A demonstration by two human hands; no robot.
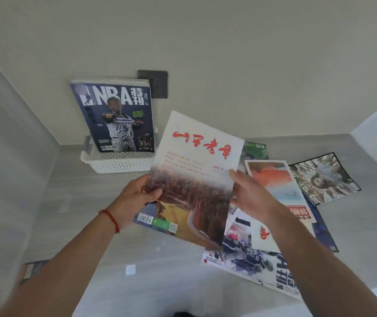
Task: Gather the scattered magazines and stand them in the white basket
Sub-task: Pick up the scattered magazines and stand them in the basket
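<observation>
A white perforated basket (105, 165) stands against the back wall, left of centre. A dark blue NBA magazine (116, 115) stands upright in it, with more behind it. I hold a white magazine with red characters and a brown field photo (194, 177) in the air, right of the basket. My left hand (135, 197) grips its left edge, thumb on the cover. My right hand (251, 195) holds its right edge. Several magazines lie scattered on the grey surface at the right, among them a white and orange one (274, 177) and a black-bordered one (324, 177).
A dark wall socket plate (157, 83) sits behind the basket. A magazine with large dark characters (263, 268) lies near the front. Another magazine edge (32, 271) shows at the lower left. Walls close in on the left and right.
</observation>
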